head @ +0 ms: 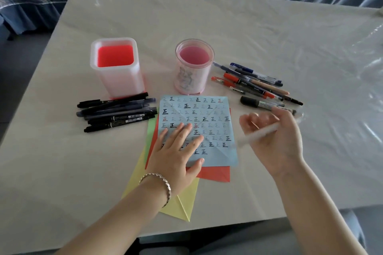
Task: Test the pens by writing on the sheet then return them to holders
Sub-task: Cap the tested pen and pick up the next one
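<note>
Flat left palm on a blue sheet, pale pen in the right hand

The left hand (178,151), wearing a linked metal bracelet (163,182), is lying with its grip spread flat on the lower left of the creased blue sheet (209,118), which is carrying rows of small inked characters. At 3 o'clock of the sheet the right hand (275,141) is hovering palm-up, its grip curling round a slim, frosted white pen (259,133) that is blurring. Red (215,174), yellow (180,209) and green (152,130) papers are showing from under the sheet. A square frosted holder (116,68) with a red base is standing at 10 o'clock and a round clear holder (193,68) at 12. Black markers (118,112) are lying piled at 9 o'clock, and mixed pens (255,83) at 2 o'clock. Glossy, wrinkled film is covering the pale counter (269,33).
</note>
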Demonstrator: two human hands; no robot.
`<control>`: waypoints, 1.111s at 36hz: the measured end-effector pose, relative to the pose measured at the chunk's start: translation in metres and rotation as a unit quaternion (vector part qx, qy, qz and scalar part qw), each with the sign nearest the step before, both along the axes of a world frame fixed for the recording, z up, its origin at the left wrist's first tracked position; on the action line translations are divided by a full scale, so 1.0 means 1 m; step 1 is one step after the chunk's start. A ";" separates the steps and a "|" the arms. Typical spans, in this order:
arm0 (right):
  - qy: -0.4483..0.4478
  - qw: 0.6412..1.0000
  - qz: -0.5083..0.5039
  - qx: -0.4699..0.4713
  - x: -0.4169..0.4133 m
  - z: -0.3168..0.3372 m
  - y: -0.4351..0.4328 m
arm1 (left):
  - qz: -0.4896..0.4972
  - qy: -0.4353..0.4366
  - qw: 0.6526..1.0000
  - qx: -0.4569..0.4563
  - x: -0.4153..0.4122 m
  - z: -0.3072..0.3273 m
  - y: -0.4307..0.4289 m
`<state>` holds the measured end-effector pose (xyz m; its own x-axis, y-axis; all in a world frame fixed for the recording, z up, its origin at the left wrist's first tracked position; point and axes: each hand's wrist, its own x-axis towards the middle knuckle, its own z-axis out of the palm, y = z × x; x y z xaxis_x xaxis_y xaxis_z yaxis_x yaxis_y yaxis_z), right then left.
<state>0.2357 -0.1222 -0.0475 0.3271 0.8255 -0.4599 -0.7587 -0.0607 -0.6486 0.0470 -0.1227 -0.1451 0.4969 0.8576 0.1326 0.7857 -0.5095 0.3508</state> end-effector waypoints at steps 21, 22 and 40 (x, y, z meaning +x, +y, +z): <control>-0.391 0.919 0.041 -0.016 -0.033 -0.046 -0.021 | 0.026 -0.001 1.000 0.003 0.004 0.000 0.000; -0.399 0.915 0.055 -0.009 -0.036 -0.048 -0.019 | 0.027 0.004 1.000 0.000 0.004 0.000 0.000; -0.559 0.825 -0.028 -0.078 -0.046 -0.078 -0.022 | 0.033 0.020 0.999 -0.021 0.005 0.003 0.000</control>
